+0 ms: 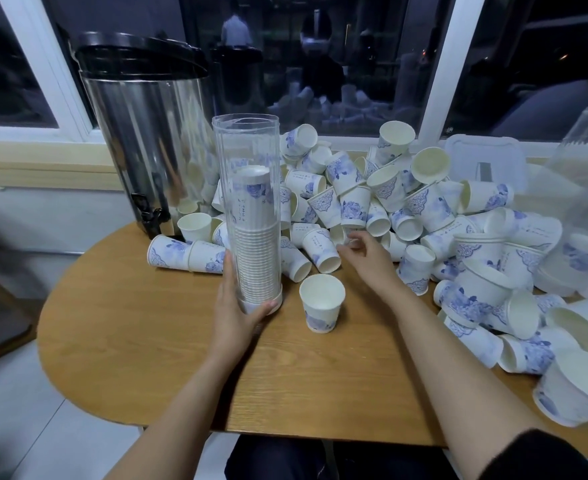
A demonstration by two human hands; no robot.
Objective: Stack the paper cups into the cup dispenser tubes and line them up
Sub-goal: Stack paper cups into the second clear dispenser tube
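A clear plastic dispenser tube (247, 143) stands upright on the wooden table (147, 358), about half filled with a stack of white paper cups with blue flower print (254, 237). My left hand (237, 306) grips the tube near its base. My right hand (363, 252) reaches out over the near edge of a big pile of loose cups (372, 199), fingers relaxed, holding nothing. One single cup (322, 303) stands upright between my hands.
A steel drink urn with a black lid (143, 133) stands at the back left. A second clear tube (583, 202) leans at the far right, with a clear lidded box (483, 161) behind the pile. Windows run along the back.
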